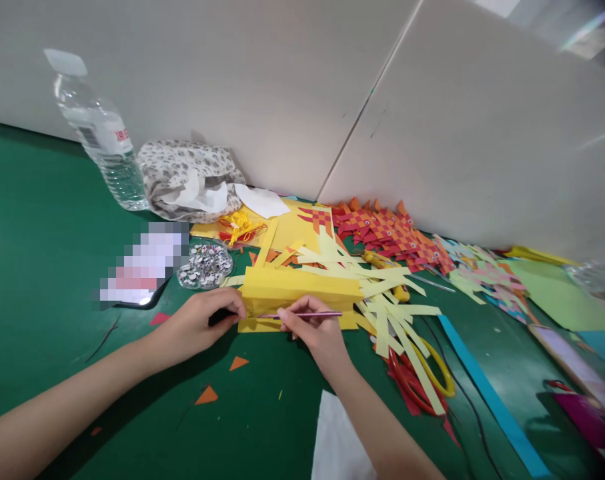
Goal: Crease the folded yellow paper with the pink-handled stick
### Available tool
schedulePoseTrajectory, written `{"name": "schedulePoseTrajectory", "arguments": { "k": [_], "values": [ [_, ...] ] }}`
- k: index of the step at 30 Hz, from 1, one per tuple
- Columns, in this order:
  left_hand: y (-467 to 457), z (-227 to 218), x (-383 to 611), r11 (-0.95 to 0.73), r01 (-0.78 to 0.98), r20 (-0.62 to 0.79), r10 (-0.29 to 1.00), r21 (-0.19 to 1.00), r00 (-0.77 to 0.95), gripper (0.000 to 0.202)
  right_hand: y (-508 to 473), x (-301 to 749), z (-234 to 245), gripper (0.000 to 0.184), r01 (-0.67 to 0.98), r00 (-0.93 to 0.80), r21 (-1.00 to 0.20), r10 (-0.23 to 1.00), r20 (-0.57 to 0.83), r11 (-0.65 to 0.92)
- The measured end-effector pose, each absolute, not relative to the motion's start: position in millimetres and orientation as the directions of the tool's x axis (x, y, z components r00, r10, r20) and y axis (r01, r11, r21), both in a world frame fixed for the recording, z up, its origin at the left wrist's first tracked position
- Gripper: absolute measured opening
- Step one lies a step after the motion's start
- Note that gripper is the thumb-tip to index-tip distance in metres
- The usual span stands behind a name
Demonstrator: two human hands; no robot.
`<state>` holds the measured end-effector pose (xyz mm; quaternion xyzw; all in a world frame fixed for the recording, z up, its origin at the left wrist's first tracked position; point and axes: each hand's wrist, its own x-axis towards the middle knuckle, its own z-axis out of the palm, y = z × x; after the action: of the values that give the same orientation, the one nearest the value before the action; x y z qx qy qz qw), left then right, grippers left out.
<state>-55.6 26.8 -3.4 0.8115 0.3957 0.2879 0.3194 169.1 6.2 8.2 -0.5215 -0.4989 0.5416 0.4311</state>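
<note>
A folded sheet of yellow paper [302, 283] lies in front of me on the green table. At its left edge my left hand [207, 320] is closed, thumb and fingertips pinching the paper. My right hand [317, 330] grips a slim dark-pink pen [329, 313], held nearly level over the lower part of the sheet. The pen's tip points left, towards my left fingertips. Pale yellow paper strips [382, 320] are heaped just right of the sheet. Some orange paper triangles [207, 395] lie nearer to me.
Left stand a water bottle [102, 140], a tissue pouch [187, 160], a phone [147, 260] and a packet of googly eyes [205, 265]. Woven red-orange paper fish [382, 230] line the wall. To the right lie scissors [445, 377], a yellow cutter [399, 292] and a blue strip [487, 393].
</note>
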Motion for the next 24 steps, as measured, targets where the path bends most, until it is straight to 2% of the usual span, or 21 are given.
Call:
{"name": "schedulePoseTrajectory", "arguments": {
  "k": [11,18,24],
  "values": [
    [25.8,-8.9,-58.2,-0.399,0.418,0.172,0.858,0.816,0.484,0.011,7.2,169.8,5.4,0.024,0.127,-0.105,-0.984,0.985,-0.136,-0.122],
    [26.7,-6.8,-57.9,-0.457,0.445,0.211,0.841,0.77,0.499,0.014,7.8,170.6,3.3,0.022,0.096,-0.064,-0.987,0.988,-0.137,-0.131],
    [27.9,-8.3,-57.8,-0.455,0.424,0.214,0.837,0.783,0.503,0.017,5.6,168.0,6.2,0.021,0.105,-0.104,-0.984,0.983,-0.153,-0.142]
  ]
}}
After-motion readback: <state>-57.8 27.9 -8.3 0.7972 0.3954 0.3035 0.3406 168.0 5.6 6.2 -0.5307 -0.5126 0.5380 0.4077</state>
